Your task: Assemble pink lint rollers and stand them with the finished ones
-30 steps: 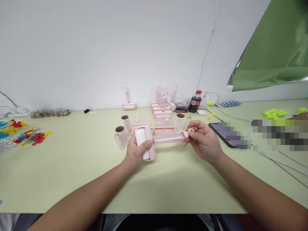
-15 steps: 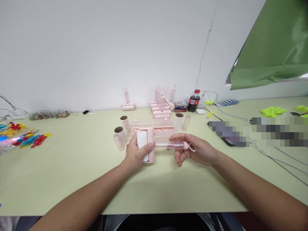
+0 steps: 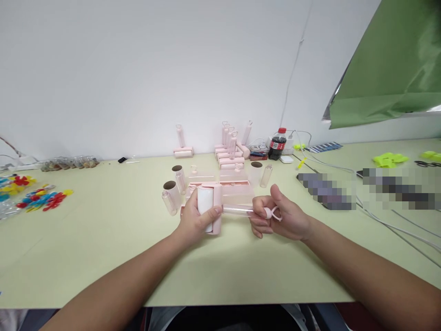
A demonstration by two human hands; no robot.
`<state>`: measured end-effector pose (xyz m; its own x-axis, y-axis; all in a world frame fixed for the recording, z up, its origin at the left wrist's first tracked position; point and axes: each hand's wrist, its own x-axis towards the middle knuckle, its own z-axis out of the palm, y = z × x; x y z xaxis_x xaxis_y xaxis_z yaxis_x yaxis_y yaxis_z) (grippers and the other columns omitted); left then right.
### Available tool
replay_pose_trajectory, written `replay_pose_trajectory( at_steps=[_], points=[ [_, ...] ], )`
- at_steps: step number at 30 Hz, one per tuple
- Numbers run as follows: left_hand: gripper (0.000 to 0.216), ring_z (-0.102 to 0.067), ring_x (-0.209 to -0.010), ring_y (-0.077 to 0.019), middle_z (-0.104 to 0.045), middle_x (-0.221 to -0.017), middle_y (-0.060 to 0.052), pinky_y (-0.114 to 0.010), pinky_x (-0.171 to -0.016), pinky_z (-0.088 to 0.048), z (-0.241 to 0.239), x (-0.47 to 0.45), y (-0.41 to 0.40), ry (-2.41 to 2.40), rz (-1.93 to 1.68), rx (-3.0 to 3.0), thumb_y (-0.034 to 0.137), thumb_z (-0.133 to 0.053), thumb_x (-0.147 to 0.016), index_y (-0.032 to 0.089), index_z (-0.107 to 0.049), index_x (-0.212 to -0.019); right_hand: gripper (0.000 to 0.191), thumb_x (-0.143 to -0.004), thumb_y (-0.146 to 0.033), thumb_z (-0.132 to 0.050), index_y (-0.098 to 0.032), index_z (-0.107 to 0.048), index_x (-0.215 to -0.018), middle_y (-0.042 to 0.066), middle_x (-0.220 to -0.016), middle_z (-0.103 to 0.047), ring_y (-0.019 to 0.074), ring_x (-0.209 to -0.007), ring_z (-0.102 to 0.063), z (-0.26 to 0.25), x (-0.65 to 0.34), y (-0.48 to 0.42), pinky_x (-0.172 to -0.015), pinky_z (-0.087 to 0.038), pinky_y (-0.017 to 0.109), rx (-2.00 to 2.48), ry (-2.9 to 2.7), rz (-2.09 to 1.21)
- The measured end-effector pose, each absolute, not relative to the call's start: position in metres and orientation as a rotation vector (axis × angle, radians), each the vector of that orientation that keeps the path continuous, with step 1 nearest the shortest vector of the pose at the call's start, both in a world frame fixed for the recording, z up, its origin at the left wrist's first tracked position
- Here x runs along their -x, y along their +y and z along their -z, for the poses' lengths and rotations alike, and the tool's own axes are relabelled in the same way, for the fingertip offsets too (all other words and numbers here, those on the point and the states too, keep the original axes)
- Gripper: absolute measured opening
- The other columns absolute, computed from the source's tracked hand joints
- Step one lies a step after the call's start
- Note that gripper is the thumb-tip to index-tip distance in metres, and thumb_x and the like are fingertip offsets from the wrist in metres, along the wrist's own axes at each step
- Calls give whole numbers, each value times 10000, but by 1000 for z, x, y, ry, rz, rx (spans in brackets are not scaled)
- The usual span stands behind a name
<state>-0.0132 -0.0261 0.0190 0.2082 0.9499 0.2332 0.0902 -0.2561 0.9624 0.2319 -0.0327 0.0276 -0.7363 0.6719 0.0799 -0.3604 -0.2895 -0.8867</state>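
Observation:
A pink lint roller [image 3: 216,216] with a white roll [image 3: 205,207] lies sideways above the table. My left hand [image 3: 195,216] is closed around its head, thumb pressed on the pink casing. The clear pink handle [image 3: 237,209] points right, ending in a loop [image 3: 276,213]. Curled fingers of my right hand [image 3: 280,216] grip the handle near its end cap, with the thumb raised. Behind the roller are open pink lint roller boxes [image 3: 236,184], partly hidden by my left hand. Clear handle tubes [image 3: 169,203] and cardboard-cored rolls [image 3: 256,169] stand to either side.
Several assembled lint rollers [image 3: 231,161] stand near the wall, beside a cola bottle [image 3: 277,145]. Cables [image 3: 344,170], blurred-out devices [image 3: 324,191] and yellow pieces [image 3: 390,159] lie to the right. Colourful plastic pieces [image 3: 44,197] are at the left.
My right hand's fingers have curled in around the handle's end and its thumb has lifted. The left hand and the roller head have barely shifted.

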Motion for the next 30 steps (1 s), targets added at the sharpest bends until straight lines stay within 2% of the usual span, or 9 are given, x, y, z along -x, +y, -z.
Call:
replay_pose_trajectory(
  at_steps=[6, 12, 19, 24, 27, 30],
  points=[
    [518, -565, -810, -188, -627, -937, -31, -278, -705, -438, -23, 9, -29, 1034, -1190, -1468, 454, -715, -725, 189, -538, -1134, 604, -893, -717, -318, -195, -499, -649, -73, -530, -327, 80, -418, -283, -23, -225, -36, -582, -396, 305, 498, -1251, -1943],
    [489, -553, -822, -176, -607, -941, -25, -270, -706, -438, -25, 5, -35, 1003, -1211, -1417, 418, -702, -756, 198, -511, -1149, 537, -897, -658, -416, -204, -444, -612, -87, -504, -277, 78, -400, -255, -24, -221, -39, -547, -397, 292, 601, -1210, -1853],
    [462, -533, -767, -165, -590, -875, -5, -250, -648, -415, -32, 9, -35, 1012, -1098, -1440, 448, -718, -732, 203, -528, -1074, 549, -887, -681, -411, -201, -468, -627, -86, -516, -294, 74, -397, -253, -25, -231, -33, -532, -410, 290, 495, -1318, -1923],
    [461, -552, -749, -164, -618, -876, -24, -258, -649, -423, -29, 9, -30, 1033, -1021, -1325, 449, -725, -724, 186, -541, -1056, 514, -912, -653, -397, -198, -547, -727, -91, -540, -295, 68, -404, -243, -24, -240, -29, -525, -428, 295, 503, -1460, -1888],
    [435, -547, -715, -154, -620, -857, -25, -257, -637, -421, -27, 7, -27, 985, -1010, -1247, 413, -722, -719, 177, -538, -1036, 461, -919, -610, -448, -182, -612, -864, -99, -556, -249, 68, -440, -205, -26, -243, -29, -502, -390, 266, 610, -1564, -1847],
    [428, -544, -705, -150, -619, -847, -19, -256, -638, -419, -30, 6, -26, 995, -1007, -1233, 395, -725, -708, 179, -539, -1027, 494, -913, -616, -456, -163, -636, -995, -102, -572, -217, 72, -467, -195, -28, -246, -31, -494, -355, 251, 722, -1625, -1821]
  ],
)
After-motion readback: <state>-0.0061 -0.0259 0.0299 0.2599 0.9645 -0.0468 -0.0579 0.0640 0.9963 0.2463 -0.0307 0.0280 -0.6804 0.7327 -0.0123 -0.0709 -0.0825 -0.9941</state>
